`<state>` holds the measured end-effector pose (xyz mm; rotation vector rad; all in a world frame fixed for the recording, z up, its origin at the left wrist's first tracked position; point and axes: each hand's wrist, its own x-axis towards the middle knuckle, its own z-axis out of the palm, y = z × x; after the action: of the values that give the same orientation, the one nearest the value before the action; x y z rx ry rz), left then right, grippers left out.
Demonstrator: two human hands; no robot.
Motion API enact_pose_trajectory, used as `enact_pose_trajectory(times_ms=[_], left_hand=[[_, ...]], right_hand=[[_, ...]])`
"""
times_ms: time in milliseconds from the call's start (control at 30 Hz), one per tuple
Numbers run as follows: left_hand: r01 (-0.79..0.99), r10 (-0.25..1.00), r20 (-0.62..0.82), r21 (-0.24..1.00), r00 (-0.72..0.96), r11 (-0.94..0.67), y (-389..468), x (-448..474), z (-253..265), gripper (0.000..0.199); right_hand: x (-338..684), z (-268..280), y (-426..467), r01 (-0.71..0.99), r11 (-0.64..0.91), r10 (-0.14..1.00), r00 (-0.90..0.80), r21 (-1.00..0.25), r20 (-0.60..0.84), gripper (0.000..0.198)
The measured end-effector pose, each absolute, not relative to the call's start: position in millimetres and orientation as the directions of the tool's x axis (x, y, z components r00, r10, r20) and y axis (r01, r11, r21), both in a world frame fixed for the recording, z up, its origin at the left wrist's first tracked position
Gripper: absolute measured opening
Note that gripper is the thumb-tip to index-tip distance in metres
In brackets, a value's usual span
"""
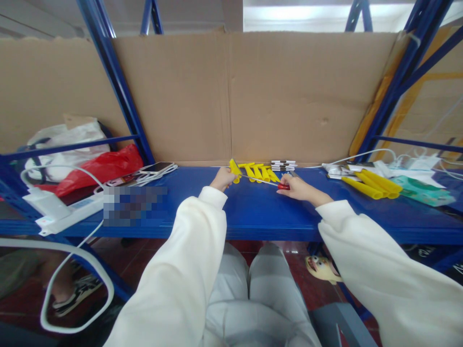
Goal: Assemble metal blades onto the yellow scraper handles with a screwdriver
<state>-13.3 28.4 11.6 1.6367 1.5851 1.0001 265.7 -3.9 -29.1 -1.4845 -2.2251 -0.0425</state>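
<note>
My left hand (222, 179) is closed around a yellow plastic handle-like piece (235, 168) with a darker strip at its top, tilted over the blue shelf. In my right hand (297, 187) is a screwdriver (283, 186) with a red grip. Its long metal shaft points left, and the tip reaches the yellow piece; whether it touches a screw is too small to tell. Just behind the shaft, several similar yellow pieces (257, 172) lie in a slanted row. A small stack of white and black strips (284, 166) sits behind my right hand.
Yellow tubes (376, 185) and a green packet (421, 190) lie at right. At left are a power strip (72, 212), a red bag (104, 168) and a phone (159, 167). Cardboard (231, 96) walls the back of the blue shelf (267, 212). A person's shoe (77, 294) shows below left.
</note>
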Motion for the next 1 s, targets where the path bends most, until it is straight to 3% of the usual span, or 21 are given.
enact_pose_trajectory(times_ms=[400, 733, 1000], left_hand=[[0.532, 0.996, 0.092, 0.844, -0.01, -0.072, 31, -14, 11, 0.015], [0.543, 0.995, 0.095, 0.836, -0.004, -0.078, 29, -13, 11, 0.021], [0.539, 0.996, 0.087, 0.84, -0.017, -0.064, 28, -12, 12, 0.024]], right_hand=[[262, -22, -13, 0.905, 0.393, 0.883, -0.321, -0.166, 0.344, 0.02], [268, -31, -2, 0.872, 0.404, 0.87, -0.273, -0.277, 0.411, 0.019], [267, -26, -7, 0.924, 0.349, 0.881, -0.265, -0.158, 0.392, 0.019]])
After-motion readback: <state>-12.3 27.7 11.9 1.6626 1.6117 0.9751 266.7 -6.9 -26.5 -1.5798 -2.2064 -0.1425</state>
